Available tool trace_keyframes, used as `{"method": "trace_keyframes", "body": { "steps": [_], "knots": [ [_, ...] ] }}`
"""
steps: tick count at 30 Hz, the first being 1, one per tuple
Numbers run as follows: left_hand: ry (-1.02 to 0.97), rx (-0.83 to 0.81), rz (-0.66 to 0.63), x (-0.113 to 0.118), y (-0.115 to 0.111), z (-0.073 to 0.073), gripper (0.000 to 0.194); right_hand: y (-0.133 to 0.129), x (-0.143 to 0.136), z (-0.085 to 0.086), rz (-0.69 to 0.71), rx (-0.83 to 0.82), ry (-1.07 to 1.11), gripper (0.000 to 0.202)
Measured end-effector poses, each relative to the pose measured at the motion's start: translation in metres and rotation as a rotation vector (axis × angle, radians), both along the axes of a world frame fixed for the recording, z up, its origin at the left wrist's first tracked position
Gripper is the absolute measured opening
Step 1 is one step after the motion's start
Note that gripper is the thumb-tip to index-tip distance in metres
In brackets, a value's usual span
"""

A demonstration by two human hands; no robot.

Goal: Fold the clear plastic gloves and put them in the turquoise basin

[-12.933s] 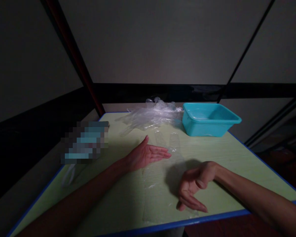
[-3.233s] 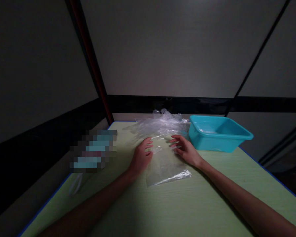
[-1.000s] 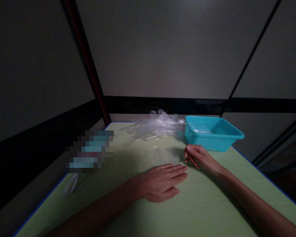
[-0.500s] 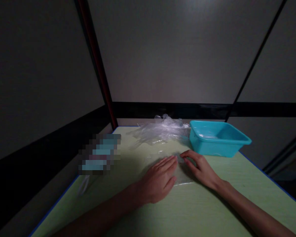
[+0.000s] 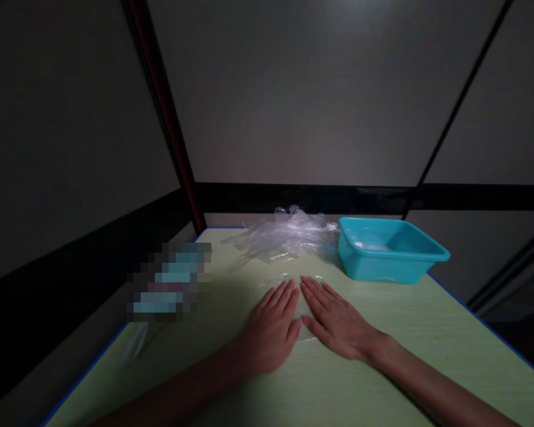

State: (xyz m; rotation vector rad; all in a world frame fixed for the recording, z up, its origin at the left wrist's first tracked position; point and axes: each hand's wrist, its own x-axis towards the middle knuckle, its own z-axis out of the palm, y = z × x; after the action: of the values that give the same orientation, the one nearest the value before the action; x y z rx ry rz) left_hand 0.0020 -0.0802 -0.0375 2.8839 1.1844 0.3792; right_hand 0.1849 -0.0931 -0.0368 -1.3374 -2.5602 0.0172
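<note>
A thin, clear plastic piece (image 5: 303, 307) lies flat on the pale green table (image 5: 320, 397), mostly covered by my hands; its kind cannot be made out. My left hand (image 5: 270, 329) rests palm down on its left part, fingers stretched forward. On the right part lies my right hand (image 5: 338, 320), also palm down with straight fingers. The two thumbs almost meet, and a strip of plastic shows between the hands. Beyond them sits a loose heap of crinkled clear plastic (image 5: 289, 234), which looks like disposable gloves.
A turquoise plastic basin (image 5: 385, 267) stands at the back right, beside the heap. On the left edge lies a pixelated, blurred-out object (image 5: 173, 279) with a white loop (image 5: 137, 343) near it. Blue edging (image 5: 485, 325) borders the table, and panelled walls rise behind and left.
My right hand has gone from bent fingers at the plastic's far right edge to lying flat on it. My left hand has shifted slightly left. The view has turned slightly.
</note>
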Motion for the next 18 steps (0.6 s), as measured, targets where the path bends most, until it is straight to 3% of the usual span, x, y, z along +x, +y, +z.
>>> {"method": "trace_keyframes", "body": {
  "steps": [18],
  "knots": [
    [0.038,-0.039,0.147,-0.0014,-0.0026,0.0024,0.056,0.0006,-0.0016,-0.0033,-0.024,0.0,0.006,0.058]
  ]
}}
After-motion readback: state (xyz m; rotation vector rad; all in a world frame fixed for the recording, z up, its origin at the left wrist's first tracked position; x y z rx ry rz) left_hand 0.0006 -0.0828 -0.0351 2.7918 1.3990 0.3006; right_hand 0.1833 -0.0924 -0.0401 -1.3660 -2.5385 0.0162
